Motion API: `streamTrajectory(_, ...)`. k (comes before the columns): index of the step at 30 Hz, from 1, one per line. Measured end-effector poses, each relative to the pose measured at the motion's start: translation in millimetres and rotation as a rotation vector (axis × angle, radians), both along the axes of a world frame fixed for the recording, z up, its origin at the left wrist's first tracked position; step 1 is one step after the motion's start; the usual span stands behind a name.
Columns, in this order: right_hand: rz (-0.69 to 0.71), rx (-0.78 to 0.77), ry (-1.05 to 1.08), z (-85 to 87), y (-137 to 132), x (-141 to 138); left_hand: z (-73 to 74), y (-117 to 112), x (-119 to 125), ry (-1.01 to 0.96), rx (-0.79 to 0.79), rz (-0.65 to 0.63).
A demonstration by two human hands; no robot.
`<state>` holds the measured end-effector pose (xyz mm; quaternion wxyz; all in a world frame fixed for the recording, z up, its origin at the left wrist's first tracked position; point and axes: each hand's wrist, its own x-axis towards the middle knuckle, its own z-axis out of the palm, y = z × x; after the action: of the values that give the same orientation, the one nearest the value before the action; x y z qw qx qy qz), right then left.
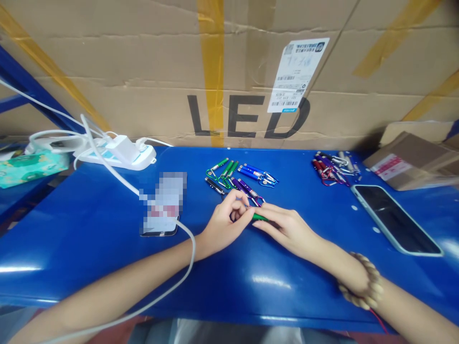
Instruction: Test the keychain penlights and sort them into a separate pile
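Observation:
A green keychain penlight [259, 217] lies between the thumb and fingers of my right hand [287, 224], which is closed on it. At the penlight's left end, my left hand [233, 215] is closed in a pinch, its thumb and curled fingers covering that end. Just beyond my hands lie purple penlights [247, 188] and a black penlight [214, 185]. Behind them are several green penlights [227, 171] and several blue penlights [255, 174] with matching carabiner clips.
A mixed heap of penlights [332, 169] sits at the back right, near a small cardboard box [412, 160]. One phone [398, 220] lies right; another phone [167, 200], blurred, lies left. A white cable [193, 253] crosses my left forearm from there. A power strip [122, 155] stands back left.

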<state>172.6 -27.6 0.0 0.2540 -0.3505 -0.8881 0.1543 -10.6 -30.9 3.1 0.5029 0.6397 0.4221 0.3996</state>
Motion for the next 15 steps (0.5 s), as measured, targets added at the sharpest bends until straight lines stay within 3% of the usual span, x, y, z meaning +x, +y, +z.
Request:
streamTrajectory(7,0.029,-0.011,-0.006,4.4,-2.2,-2.7,-0.7,1.0,-1.6,-0.14,-0.027,0.164)
streamTrajectory(9,0.036,-0.012,-0.013,5.3,-2.5,-3.7,-1.1,2.0,-2.9,-0.153,-0.018,0.112)
streamTrajectory(13,0.046,-0.036,-0.001,4.4,-1.8,-4.0,-4.4,4.2,-5.9,-0.157,-0.003,-0.119)
streamTrajectory(15,0.039,-0.05,0.007,3.4,-1.6,-4.0,-6.4,5.1,-6.5,-0.163,0.001,-0.158)
